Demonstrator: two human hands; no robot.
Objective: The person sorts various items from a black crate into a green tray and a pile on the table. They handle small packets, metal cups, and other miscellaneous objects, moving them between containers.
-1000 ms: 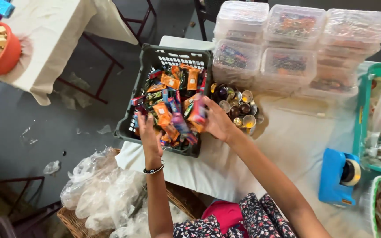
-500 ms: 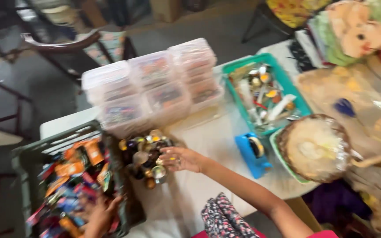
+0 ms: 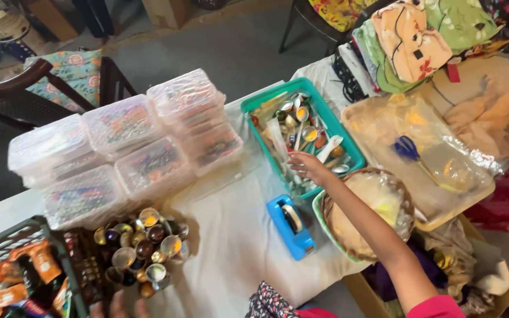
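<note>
Head view: right hand [image 3: 308, 166], fingers loosely spread and empty, hovers over the teal tray [image 3: 260, 101] of spoons [image 3: 329, 147] at centre frame. Left hand [image 3: 119, 306], bottom left, mostly cropped; grip indeterminable. Risk: forearm brushing the wicker basket [image 3: 349, 247] at table edge.

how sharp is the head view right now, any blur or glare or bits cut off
Head view: mostly sharp, with slight motion softness on the right hand reaching over the teal tray; soft, even light with weak shadows; mild sheen on the clear lidded boxes and on the plastic-covered tray; the left hand is cut off by the bottom edge; the black crate runs out of frame at the lower left.
</note>
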